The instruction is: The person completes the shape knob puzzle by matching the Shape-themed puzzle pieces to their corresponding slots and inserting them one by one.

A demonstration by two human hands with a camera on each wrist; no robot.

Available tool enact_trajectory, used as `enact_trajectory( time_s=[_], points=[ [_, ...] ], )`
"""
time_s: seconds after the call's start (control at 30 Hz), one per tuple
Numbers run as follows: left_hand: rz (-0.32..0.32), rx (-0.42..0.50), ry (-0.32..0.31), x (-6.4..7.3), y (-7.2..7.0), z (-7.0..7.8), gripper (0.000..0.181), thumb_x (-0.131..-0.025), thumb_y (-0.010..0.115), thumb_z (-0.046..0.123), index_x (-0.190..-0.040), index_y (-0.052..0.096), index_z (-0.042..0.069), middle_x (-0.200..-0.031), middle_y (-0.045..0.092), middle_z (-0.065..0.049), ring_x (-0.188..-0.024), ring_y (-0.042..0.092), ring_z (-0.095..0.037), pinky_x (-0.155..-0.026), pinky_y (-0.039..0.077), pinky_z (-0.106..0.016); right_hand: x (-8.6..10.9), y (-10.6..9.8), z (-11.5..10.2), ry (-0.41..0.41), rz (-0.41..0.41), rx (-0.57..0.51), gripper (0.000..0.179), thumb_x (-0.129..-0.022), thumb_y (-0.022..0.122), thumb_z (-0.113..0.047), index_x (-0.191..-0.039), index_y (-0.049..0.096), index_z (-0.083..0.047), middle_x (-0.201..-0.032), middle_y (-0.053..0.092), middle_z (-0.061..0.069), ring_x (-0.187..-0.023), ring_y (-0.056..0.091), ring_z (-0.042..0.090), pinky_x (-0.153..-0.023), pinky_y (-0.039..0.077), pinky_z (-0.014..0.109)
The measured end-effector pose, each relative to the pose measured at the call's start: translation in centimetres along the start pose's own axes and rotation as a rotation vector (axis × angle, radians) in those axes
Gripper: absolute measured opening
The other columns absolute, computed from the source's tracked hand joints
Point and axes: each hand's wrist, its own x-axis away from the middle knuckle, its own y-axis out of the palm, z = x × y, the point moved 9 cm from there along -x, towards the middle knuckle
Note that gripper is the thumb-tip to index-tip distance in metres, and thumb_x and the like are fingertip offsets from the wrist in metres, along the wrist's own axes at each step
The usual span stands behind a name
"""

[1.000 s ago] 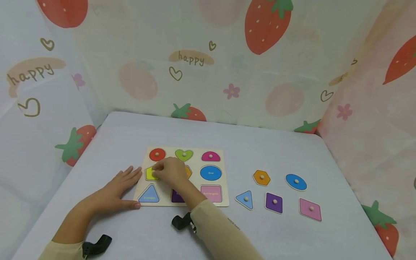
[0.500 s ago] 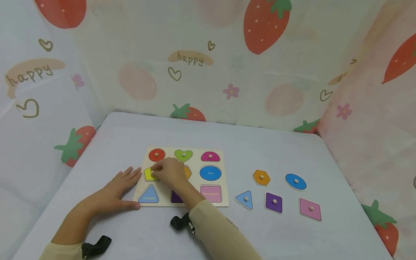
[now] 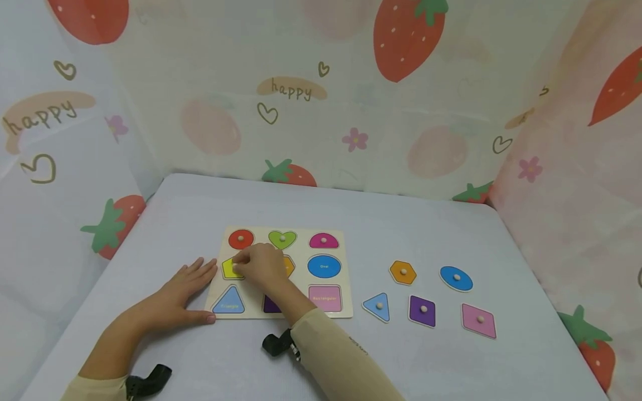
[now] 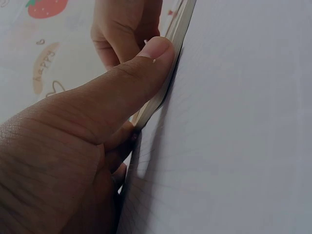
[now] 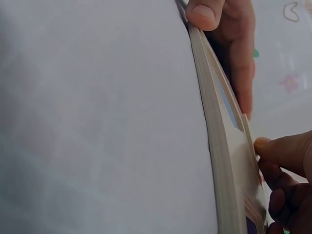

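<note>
Thumb of your left hand (image 3: pixel 178 292) lies at the near left corner of the cream puzzle board (image 3: pixel 303 253); the other fingers are straight and spread, their tips at the board's left edge. Just to their right, your right hand (image 3: pixel 266 267) has its fingers curled, thumb and forefinger pinching the knob of the yellow piece (image 3: pixel 229 270) over the left place in the middle row.

Nearer you than that pinch are the triangle recess (image 3: pixel 228 301), purple recess (image 3: pixel 271 304) and pink recess (image 3: pixel 325 298). Well right of your fingers, on the white counter (image 3: pixel 451 367), lie the pink piece (image 3: pixel 478 321), purple piece (image 3: pixel 422 312) and triangle piece (image 3: pixel 376 307), with the oval piece (image 3: pixel 456 278) and orange piece (image 3: pixel 403 272) behind them. Just beyond your right fingers sit the red circle (image 3: pixel 241 239), green heart (image 3: pixel 282 240) and, off to the right, the magenta half-circle (image 3: pixel 324 241). Strawberry-printed cloth (image 3: pixel 301 133) hangs farther back.

Both sleeves run out of the head view's lower edge. Your right wrist covers part of the purple recess; your hand hides most of the orange recess (image 3: pixel 290 266). You cannot tell whether the yellow piece sits fully down.
</note>
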Motion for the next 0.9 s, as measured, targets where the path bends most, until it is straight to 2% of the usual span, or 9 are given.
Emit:
enact_trajectory(
  time_s=[0.17,0.43,0.6,0.9],
  points=[
    [0.004,-0.003,-0.012,-0.07,0.03,-0.15,0.114,-0.074,0.078,0.068,-0.163,0.029,0.015,-0.171,0.022,-0.007,-0.159,0.006,-0.039,-0.127,0.006,-0.059,0.02,0.07,-0.07,0.014,-0.002,0.023,0.016,-0.091,0.079,-0.037,-0.106,0.082,-0.033,-0.082,0.074,-0.018,-0.09,0.061,0.004,-0.092,0.048,0.033],
    [-0.007,-0.006,-0.032,-0.37,0.23,-0.41,0.116,-0.073,0.078,0.07,-0.163,0.028,0.017,-0.172,0.019,-0.007,-0.159,0.004,-0.038,-0.128,0.004,-0.059,0.02,0.04,-0.04,0.014,0.009,0.044,0.017,-0.09,0.079,-0.037,-0.106,0.082,-0.034,-0.08,0.072,-0.019,-0.095,0.06,0.006,-0.104,0.045,0.04],
    [-0.005,0.003,-0.014,-0.31,0.14,-0.17,0.115,-0.074,0.078,0.068,-0.163,0.029,0.015,-0.171,0.021,-0.008,-0.159,0.005,-0.039,-0.127,0.005,-0.06,0.01,0.13,-0.09,-0.003,0.01,0.057,0.018,-0.091,0.078,-0.037,-0.108,0.082,-0.034,-0.078,0.07,-0.02,-0.093,0.058,0.005,-0.104,0.045,0.04],
    [-0.005,-0.001,0.003,-0.26,0.2,-0.33,0.114,-0.076,0.077,0.069,-0.163,0.028,0.014,-0.171,0.021,-0.007,-0.159,0.005,-0.038,-0.129,0.001,-0.053,0.22,-0.25,-0.02,-0.009,0.005,0.043,0.02,-0.092,0.077,-0.036,-0.111,0.081,-0.032,-0.081,0.072,-0.019,-0.089,0.059,0.002,-0.101,0.046,0.038]
  ],
)
